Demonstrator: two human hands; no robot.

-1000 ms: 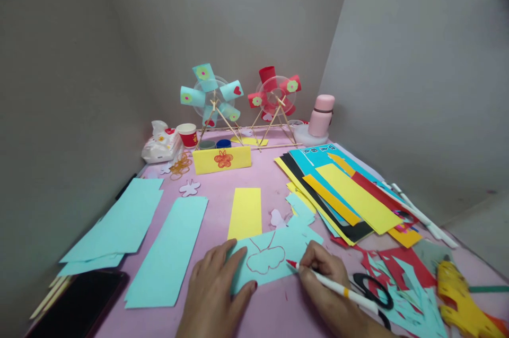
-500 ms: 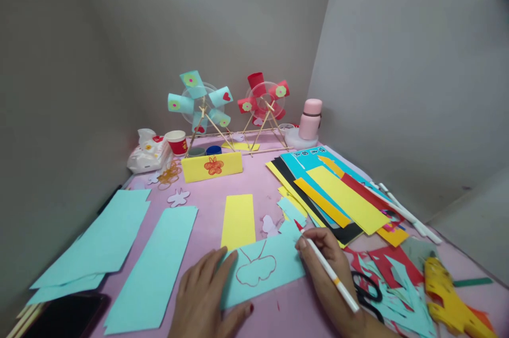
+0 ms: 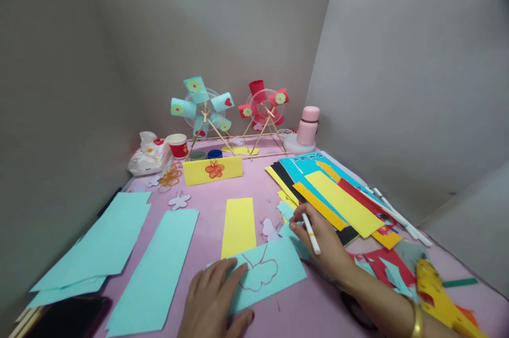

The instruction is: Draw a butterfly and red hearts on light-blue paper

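My left hand [image 3: 212, 298] lies with fingers spread on a light blue paper strip [image 3: 288, 269], pressing its left part to the table. A red outline of a butterfly-like shape with two antenna lines is drawn on that strip; my fingers cover its left edge. Beyond the strip's right end, my right hand [image 3: 328, 248] is closed around a white marker pen [image 3: 311, 233] with an orange band. The pen's back end points toward me, and its tip is mostly hidden by the fingers. A yellow paper strip [image 3: 239, 226] lies just behind the blue one.
Light blue strips [image 3: 155, 274] lie at left by a dark phone [image 3: 67, 317]. Coloured paper sheets [image 3: 342, 202], scraps and a yellow glue gun [image 3: 437, 295] are at right. Behind stand a folded yellow card [image 3: 194, 172], two paper pinwheels [image 3: 204, 110], a paper cup [image 3: 177, 147] and a pink flask [image 3: 308, 126].
My right hand has moved away from me with the marker, from the strip's right end toward the paper scraps. The blue strip has shifted slightly, and the view has tilted up a little.
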